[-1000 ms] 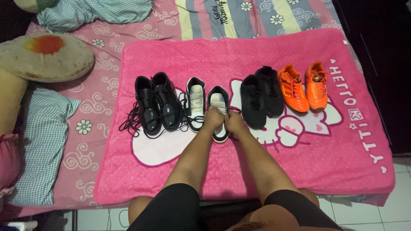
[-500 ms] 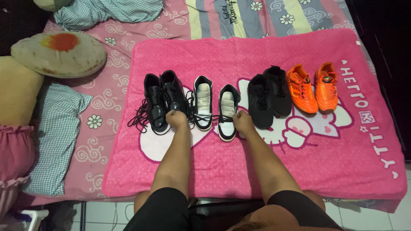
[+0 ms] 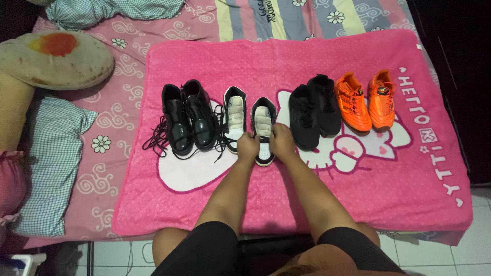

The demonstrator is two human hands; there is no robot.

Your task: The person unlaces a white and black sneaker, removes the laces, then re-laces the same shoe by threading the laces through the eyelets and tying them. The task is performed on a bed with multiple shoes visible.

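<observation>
Both hands are on the right one of the black-and-white sneakers [image 3: 264,130], which sits about dead centre on the pink blanket [image 3: 286,204], toe end toward the person. The left hand [image 3: 247,147] grips its left side near the toe and the right hand [image 3: 282,142] grips the other side, so the two are close together and clamped around that one shoe. Its twin, the left black-and-white sneaker [image 3: 235,117], lies just beside it, a bit further up the blanket, so the pair isn't level.

My read: this is the lining-up step, with the shoe squared against its mate. The next move probably calls for a small push away from the body until the heels match, without bumping the neighbours.

Further out, a pair of shiny black lace-up shoes [image 3: 187,117] sits toward the blanket's left edge with laces trailing loose. On the other side there's a pair of matte black trainers [image 3: 313,112], then bright orange football boots [image 3: 364,99] near the right edge. The blanket lies on a bed [image 3: 128,92] with a flowery pink sheet, and a round cushion [image 3: 53,59] is off at its upper left corner.
</observation>
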